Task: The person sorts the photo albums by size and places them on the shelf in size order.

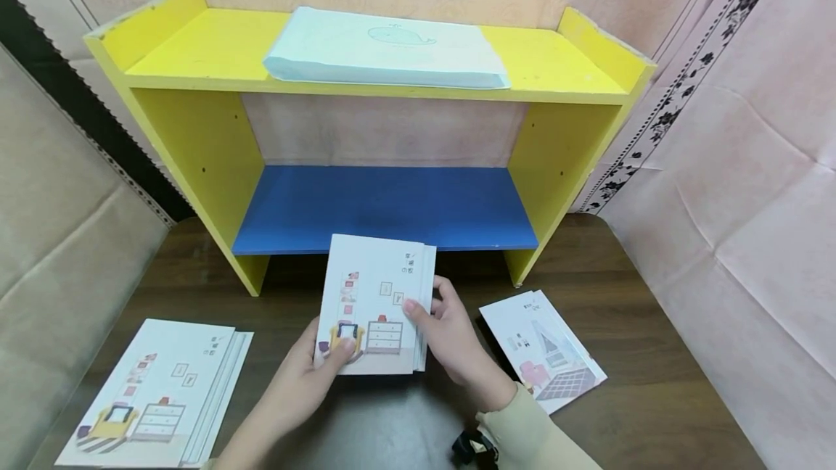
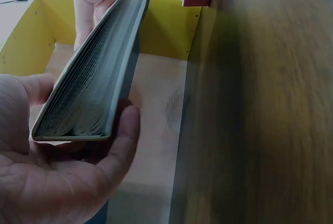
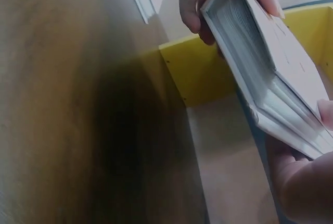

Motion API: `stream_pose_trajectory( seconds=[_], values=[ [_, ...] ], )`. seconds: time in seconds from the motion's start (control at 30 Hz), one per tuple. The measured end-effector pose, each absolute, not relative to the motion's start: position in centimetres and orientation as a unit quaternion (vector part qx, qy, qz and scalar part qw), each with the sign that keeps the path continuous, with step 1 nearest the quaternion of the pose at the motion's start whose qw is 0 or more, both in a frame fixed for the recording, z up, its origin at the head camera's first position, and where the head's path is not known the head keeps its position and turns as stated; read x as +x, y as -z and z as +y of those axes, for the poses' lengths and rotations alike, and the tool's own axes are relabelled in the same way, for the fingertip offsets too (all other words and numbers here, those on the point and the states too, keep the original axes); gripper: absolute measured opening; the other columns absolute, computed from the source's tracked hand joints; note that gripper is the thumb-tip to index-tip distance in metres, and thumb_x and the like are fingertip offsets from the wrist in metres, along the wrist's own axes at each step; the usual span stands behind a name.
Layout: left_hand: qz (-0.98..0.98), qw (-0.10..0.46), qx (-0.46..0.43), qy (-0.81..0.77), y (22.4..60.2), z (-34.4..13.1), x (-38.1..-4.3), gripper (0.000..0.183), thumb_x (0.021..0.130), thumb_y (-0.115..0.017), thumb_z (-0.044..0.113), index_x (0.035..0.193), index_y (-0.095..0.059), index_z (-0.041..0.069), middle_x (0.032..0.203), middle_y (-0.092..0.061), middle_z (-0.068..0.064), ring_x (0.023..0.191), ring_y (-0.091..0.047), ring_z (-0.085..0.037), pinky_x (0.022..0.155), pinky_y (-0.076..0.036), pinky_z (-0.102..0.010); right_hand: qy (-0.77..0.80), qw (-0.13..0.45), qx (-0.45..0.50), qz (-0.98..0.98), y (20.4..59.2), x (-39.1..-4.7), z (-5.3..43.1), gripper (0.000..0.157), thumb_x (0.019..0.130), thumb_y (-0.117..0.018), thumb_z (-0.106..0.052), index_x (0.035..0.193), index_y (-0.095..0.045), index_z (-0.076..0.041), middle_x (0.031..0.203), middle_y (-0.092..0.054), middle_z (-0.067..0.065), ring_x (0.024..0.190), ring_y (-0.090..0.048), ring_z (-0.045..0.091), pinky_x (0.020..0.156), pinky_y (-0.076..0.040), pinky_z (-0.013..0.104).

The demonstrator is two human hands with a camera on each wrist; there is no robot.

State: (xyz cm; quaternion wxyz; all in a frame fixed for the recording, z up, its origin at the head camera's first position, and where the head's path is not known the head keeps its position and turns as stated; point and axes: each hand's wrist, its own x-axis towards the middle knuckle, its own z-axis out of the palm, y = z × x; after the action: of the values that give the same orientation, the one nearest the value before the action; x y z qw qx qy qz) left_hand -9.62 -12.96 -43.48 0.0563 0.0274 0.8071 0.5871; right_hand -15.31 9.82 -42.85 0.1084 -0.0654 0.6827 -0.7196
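White hardcover book (image 1: 375,296), its cover printed with a yellow armchair and a chest of drawers, is held upright in front of the yellow wooden shelf unit (image 1: 196,158), near the middle of its blue lower board (image 1: 385,209) and overlapping that board's front edge from the head view. A second cover edge shows along its right side, so there may be more than one book in the grip; I cannot tell for sure. The left hand (image 1: 316,368) grips the lower left corner, thumb on the cover and fingers curled behind. The right hand (image 1: 453,339) pinches the right edge, thumb in front, fingers around the back. From the wrist views, the covers stand slightly parted and page edges show between them.

Work looks partway along, as I judge it: the held book is up off the brown wooden table (image 1: 653,383) and between both hands, but not yet set down. Left to handle, it seems, are a stack of white books with the same armchair cover (image 1: 146,390), lying on the table in front of the shelf unit's left end, and a small white stack with a grey building and pink shape on its cover (image 1: 542,350), lying askew before its right end. A flat pale-blue packet with a whale drawing (image 1: 392,56) rests on the unit's top.
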Motion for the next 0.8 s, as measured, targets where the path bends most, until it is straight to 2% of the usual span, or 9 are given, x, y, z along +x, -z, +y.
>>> stream_pose_trajectory(
  seconds=[0.23,0.43,0.7,0.8],
  values=[
    [0.817,0.039,0.026,-0.575,43.5,-12.3,-10.4,0.062,0.093,-0.055,0.054,0.143,-0.037,0.019,0.117,-0.063,0.001,0.099,-0.059,-0.014,0.094,-0.045,-0.041,0.725,0.111,-0.047,0.678,42.3,-16.4,10.7,0.050,0.095,-0.064,-0.026,0.136,-0.037,-0.020,0.110,-0.067,0.013,0.090,-0.069,0.030,0.075,-0.057,0.043],
    [0.820,0.036,0.034,-0.570,43.8,-12.0,-10.6,0.055,0.098,-0.047,0.050,0.142,-0.039,0.017,0.114,-0.064,0.002,0.101,-0.058,-0.015,0.099,-0.040,-0.047,0.716,0.126,-0.028,0.686,42.4,-17.0,10.8,0.056,0.093,-0.066,-0.030,0.138,-0.035,-0.015,0.107,-0.068,0.014,0.087,-0.070,0.030,0.072,-0.057,0.041],
    [0.806,0.009,0.024,-0.592,43.9,-12.1,-10.4,0.052,0.102,-0.044,0.043,0.144,-0.034,0.014,0.118,-0.061,-0.004,0.102,-0.057,-0.018,0.096,-0.043,-0.045,0.708,0.143,-0.046,0.690,43.1,-17.0,10.7,0.058,0.094,-0.065,-0.031,0.140,-0.031,-0.016,0.111,-0.066,0.013,0.089,-0.069,0.029,0.074,-0.057,0.041],
    [0.800,-0.003,0.021,-0.600,43.8,-12.2,-10.4,0.050,0.102,-0.044,0.040,0.143,-0.035,0.013,0.119,-0.060,-0.005,0.101,-0.057,-0.018,0.093,-0.046,-0.040,0.712,0.160,-0.060,0.681,43.3,-16.7,10.6,0.059,0.094,-0.065,-0.028,0.140,-0.030,-0.016,0.113,-0.065,0.013,0.091,-0.069,0.030,0.074,-0.057,0.042]
  ],
)
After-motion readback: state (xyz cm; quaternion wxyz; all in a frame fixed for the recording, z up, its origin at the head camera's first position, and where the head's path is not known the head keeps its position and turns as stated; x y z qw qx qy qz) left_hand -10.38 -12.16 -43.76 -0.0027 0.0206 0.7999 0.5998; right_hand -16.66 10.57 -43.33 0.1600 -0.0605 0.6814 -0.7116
